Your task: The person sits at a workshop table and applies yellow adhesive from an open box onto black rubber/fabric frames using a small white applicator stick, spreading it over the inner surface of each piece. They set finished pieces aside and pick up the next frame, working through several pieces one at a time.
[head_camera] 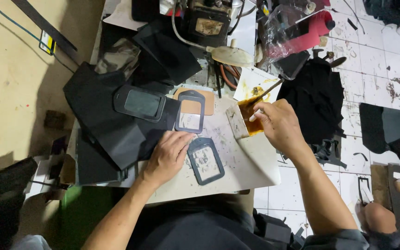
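Note:
My left hand (pixel 167 155) rests flat on the white worktable (pixel 251 171), its fingers on the edge of a dark grey card-holder frame (pixel 205 160) with a clear window. A second such frame (pixel 190 111) lies just beyond, over a tan leather piece (pixel 207 103). My right hand (pixel 278 124) grips a thin brush (pixel 265 94), whose tip dips into a small open carton of amber glue (pixel 246 119). A third, larger frame (pixel 140 103) lies on black sheets at the left.
Black material sheets (pixel 112 125) pile up on the table's left side. A sewing machine (pixel 207 21) with a lamp (pixel 231 55) stands at the back. Black fabric (pixel 315 97) and a red thread cone (pixel 309 30) lie at the right, above a tiled floor.

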